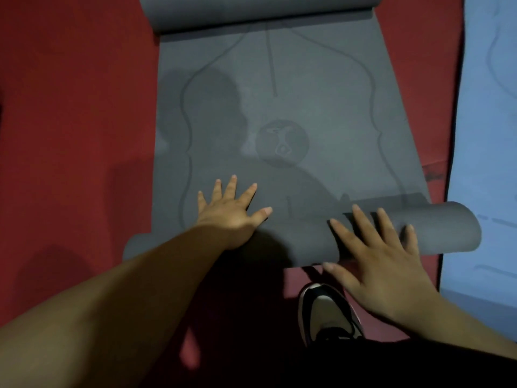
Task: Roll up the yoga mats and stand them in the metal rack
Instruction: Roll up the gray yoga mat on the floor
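Observation:
A grey yoga mat (293,113) with dark printed lines and a round emblem lies lengthwise on the red floor. Its near end is curled into a roll (436,231) that is thicker on the right. The far end curls up as well (251,12). My left hand (232,208) rests flat with spread fingers on the left part of the near roll. On the right part of the roll my right hand (377,256) presses down, fingers straight. No metal rack is in view.
A light blue mat (486,135) lies flat along the right, beside the grey one. Red floor (70,121) shows on the left and near me. My shoe (327,315) stands just behind the roll, under my right hand.

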The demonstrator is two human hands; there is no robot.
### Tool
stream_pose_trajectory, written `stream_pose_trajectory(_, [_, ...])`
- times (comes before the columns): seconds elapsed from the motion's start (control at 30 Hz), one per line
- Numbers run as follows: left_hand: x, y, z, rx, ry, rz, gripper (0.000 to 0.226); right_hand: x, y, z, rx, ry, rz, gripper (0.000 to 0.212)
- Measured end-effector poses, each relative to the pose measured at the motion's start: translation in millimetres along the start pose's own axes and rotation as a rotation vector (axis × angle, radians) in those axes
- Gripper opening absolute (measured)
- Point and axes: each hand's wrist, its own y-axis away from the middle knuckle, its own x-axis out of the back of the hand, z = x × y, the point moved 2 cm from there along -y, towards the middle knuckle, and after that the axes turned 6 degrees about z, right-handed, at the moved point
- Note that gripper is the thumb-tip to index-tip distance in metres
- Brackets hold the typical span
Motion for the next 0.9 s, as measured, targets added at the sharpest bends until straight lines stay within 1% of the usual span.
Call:
stream_pose_trajectory(0.1, [2.0, 3.8, -0.1, -0.008, -0.009, 0.004, 0.082, -19.4, 6.0, 8.2, 0.01, 0.033, -0.028, 0.086])
stream_pose_trajectory(0.17, [10.3, 11.3, 3.2, 0.009, -0.009, 0.066, 0.079, -22.7, 2.8, 8.4, 0.017, 0.034, -0.003, 0.087])
stream_pose_trajectory(0.23, [13.3, 28.7, 9.4, 0.024, 0.022, 0.212, 0.075, -24.6, 1.1, 8.2, 0.021, 0.03, 0.027, 0.086])
stream_pose_trajectory(0.3, [3.6, 60.4, 19.0, -0.015, 0.027, 0.388, 0.075, -24.7, 0.1, 7.9, 0.01, 0.021, 0.032, 0.086])
stream_pose_trajectory(0.33, [-7.2, 77.7, 22.9, -0.043, 0.009, 0.41, 0.077, -25.3, -1.0, 8.2, 0.004, 0.018, 0.035, 0.087])
stream_pose_trajectory(0.43, [-46.6, 118.6, 19.4, -0.087, -0.023, 0.313, 0.079, -28.7, -1.5, 7.7, -0.001, 0.027, 0.037, 0.089])
stream_pose_trajectory(0.47, [-54.8, 124.4, 15.7, -0.102, -0.034, 0.304, 0.079, -30.1, -0.8, 7.4, -0.001, 0.028, 0.039, 0.09])
stream_pose_trajectory(0.6, [-66.2, 119.2, 8.9, -0.135, -0.064, 0.34, 0.083, -29.9, -2.1, 6.6, -0.003, 0.033, 0.046, 0.091])
stream_pose_trajectory(0.9, [-57.9, 94.7, 9.2, -0.106, -0.056, 0.352, 0.089, -23.5, -26.8, 6.2, -0.038, 0.062, 0.075, 0.088])
